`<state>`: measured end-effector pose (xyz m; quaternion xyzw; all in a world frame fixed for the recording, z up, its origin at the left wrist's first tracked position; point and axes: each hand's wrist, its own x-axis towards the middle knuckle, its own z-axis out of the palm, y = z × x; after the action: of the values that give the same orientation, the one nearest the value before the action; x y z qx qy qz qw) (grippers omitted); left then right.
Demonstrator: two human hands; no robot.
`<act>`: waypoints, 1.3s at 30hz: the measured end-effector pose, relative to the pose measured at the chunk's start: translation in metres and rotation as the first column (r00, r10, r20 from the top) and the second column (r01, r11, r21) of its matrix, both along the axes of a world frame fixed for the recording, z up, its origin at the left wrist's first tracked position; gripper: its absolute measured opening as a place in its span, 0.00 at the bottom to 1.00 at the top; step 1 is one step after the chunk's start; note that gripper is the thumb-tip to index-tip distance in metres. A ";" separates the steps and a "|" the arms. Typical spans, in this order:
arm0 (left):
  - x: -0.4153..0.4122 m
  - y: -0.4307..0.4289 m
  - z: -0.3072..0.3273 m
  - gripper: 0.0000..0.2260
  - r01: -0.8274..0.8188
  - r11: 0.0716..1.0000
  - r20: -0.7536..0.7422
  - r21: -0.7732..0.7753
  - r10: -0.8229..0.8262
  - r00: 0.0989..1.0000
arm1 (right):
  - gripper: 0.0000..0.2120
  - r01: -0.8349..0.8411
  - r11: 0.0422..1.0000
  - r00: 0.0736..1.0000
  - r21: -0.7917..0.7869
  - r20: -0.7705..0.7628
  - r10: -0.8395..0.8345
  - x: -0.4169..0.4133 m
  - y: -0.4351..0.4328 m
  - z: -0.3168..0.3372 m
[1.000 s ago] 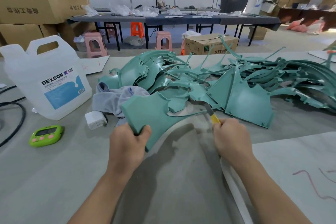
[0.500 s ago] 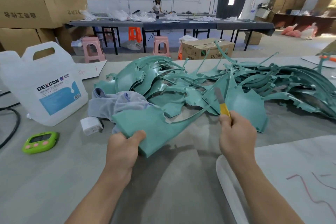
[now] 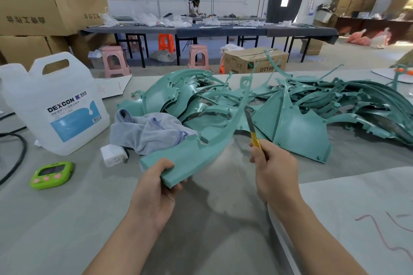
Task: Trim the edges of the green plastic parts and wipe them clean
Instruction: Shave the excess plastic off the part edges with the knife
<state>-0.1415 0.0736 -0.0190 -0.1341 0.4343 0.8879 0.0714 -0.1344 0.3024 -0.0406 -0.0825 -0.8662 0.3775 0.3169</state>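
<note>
In the left hand (image 3: pixel 156 187), pinched between the thumb on top and curled fingers underneath, is the wide flat end of one green part (image 3: pixel 190 154), lifted off the table (image 3: pixel 67 219) so its long thin arm sweeps up and away past the right hand. The right hand (image 3: pixel 274 174) is wrapped round the yellow handle of a utility knife (image 3: pixel 252 127), blade pointing up, with the tip right at the edge of that arm. Whether it's actually touching is hard to say. The hands are well apart, each clamped on its own thing. Going by looks, the part is a light, thin moulded shell. It seems stiff enough at the broad end but probably springy along the skinny arm, and smooth enough to slide in the fingers. Holding it only at the far end likely lets the arm wobble under the blade, so a grip closer to the cut, on the flat face and off the raw edges, seems smarter. Just beyond the left hand sits a crumpled grey cloth (image 3: pixel 147 131), handy for the wipe. Beyond both hands sprawls the pile of green parts (image 3: pixel 312 107). Further out to the left of the left hand are a white jug (image 3: pixel 51 105) and a green timer (image 3: pixel 51 175).
</note>
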 end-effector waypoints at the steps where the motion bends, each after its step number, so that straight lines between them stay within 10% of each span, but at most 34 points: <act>1: 0.000 -0.001 0.001 0.09 0.003 1.000 0.000 -0.002 -0.003 1.000 | 0.11 -0.007 1.000 1.000 -0.011 -0.029 0.006 0.002 -0.001 0.001; 10: -0.003 0.000 0.001 0.05 -0.106 0.992 0.049 -0.065 0.109 0.993 | 0.08 -0.020 1.000 1.000 -0.018 -0.003 0.020 0.002 -0.007 0.003; 29: -0.010 0.003 0.000 0.11 -0.227 0.971 0.095 0.072 0.220 0.971 | 0.07 -0.583 0.800 0.806 0.142 0.226 0.548 0.036 -0.067 0.012; 39: -0.005 -0.005 0.004 0.15 -0.092 0.981 -0.001 0.170 0.093 0.996 | 0.10 -0.124 0.992 0.992 -0.025 0.037 0.125 0.013 -0.024 0.008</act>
<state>-0.1464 0.0682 -0.0154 -0.1434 0.3505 0.9247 0.0393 -0.1214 0.2782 -0.0326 -0.0392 -0.8712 0.4047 0.2752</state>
